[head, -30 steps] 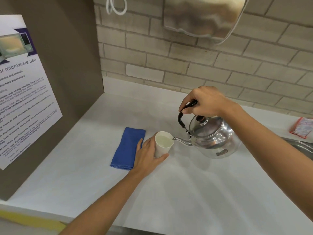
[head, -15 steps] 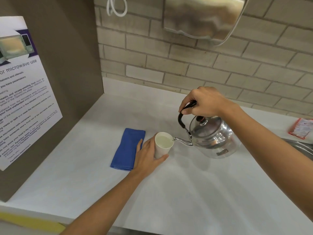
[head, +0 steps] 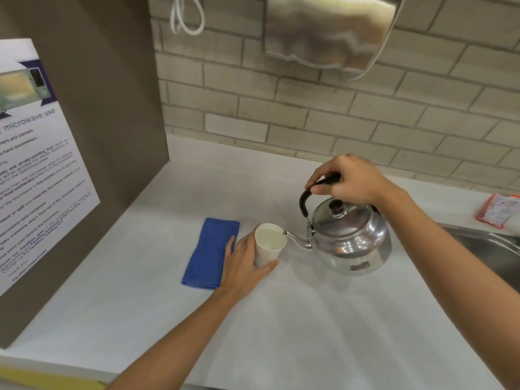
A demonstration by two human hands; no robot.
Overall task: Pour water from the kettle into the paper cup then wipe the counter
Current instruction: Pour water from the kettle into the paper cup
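A shiny steel kettle [head: 351, 243] with a black handle hangs just above the white counter [head: 295, 319], tipped a little to the left. My right hand [head: 347, 180] grips its handle from above. Its spout tip sits at the rim of a white paper cup [head: 268, 246], which holds pale liquid. My left hand [head: 243, 260] wraps around the cup's left side and holds it upright on the counter. A folded blue cloth [head: 209, 253] lies flat just left of that hand, partly under its fingers.
A brown side panel with a microwave notice [head: 36, 164] walls off the left. A metal dispenser [head: 329, 32] hangs on the brick wall above. A steel sink [head: 489, 249] is at the right edge, with a red packet [head: 499, 211] behind it.
The kettle has tilted back toward level, its lid now more visible from above. The cup and my left hand have stayed in place.
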